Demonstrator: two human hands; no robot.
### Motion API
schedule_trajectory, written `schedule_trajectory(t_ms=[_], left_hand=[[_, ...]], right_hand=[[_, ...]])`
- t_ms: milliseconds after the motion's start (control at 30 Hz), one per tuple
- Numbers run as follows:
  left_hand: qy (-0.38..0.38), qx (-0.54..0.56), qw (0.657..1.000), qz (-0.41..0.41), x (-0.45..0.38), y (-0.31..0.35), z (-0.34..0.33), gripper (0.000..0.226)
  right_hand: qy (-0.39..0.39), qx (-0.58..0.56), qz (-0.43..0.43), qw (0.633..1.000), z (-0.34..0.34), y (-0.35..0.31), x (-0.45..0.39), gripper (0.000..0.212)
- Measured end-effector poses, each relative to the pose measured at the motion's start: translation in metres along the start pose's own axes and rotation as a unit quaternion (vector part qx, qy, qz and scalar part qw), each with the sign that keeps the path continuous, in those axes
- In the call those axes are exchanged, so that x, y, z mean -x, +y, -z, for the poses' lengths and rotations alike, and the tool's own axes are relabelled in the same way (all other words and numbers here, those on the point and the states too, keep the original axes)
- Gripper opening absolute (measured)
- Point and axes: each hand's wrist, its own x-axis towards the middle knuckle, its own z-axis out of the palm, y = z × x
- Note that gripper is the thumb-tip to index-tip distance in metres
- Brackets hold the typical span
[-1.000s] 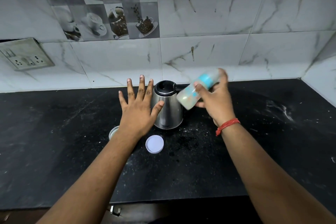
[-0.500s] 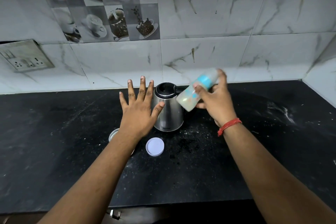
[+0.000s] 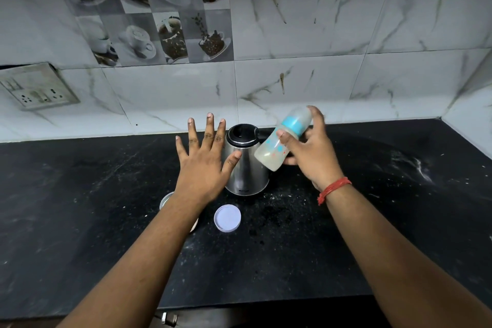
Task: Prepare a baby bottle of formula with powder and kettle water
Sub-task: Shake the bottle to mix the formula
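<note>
My right hand point(image 3: 314, 154) grips a baby bottle point(image 3: 281, 141) with a blue collar and milky liquid inside, tilted with its base toward the lower left, above the counter beside the kettle. The steel kettle point(image 3: 246, 165) with a black lid stands at the middle of the black counter point(image 3: 80, 208). My left hand point(image 3: 205, 165) hovers flat with fingers spread, just left of the kettle, thumb near its side. Under my left wrist a powder container point(image 3: 166, 198) is mostly hidden. Its white round lid point(image 3: 227, 218) lies on the counter in front of the kettle.
Spilled powder specks dot the counter in front of the kettle and at the far right point(image 3: 415, 168). A marble-tiled wall rises behind, with a socket plate point(image 3: 37, 86) at the left. The counter's front edge runs along the bottom.
The bottle has shifted slightly in my right hand, still tilted. My left hand stays spread beside the kettle.
</note>
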Motion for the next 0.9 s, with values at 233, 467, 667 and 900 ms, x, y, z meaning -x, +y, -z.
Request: schedule_trajectory(t_ms=[233, 467, 667, 900], left_hand=[[-0.003, -0.001, 1.0, 0.003, 0.0007, 0.0, -0.0005, 0.088], [0.003, -0.004, 1.0, 0.003, 0.0012, -0.0025, -0.0009, 0.089], [0.006, 0.002, 1.0, 0.007, 0.0011, -0.0035, -0.0006, 0.088], [0.005, 0.001, 1.0, 0.004, 0.0009, -0.0015, -0.0013, 0.088]], right_hand=[[0.009, -0.002, 0.001, 1.0, -0.0039, 0.0035, 0.0042, 0.082], [0.027, -0.023, 0.008, 0.999, -0.0017, 0.0027, 0.0008, 0.078], [0.077, -0.051, 0.005, 0.996, 0.0016, 0.0049, -0.0014, 0.078], [0.072, -0.055, -0.005, 0.996, 0.0029, 0.0045, -0.0024, 0.078]])
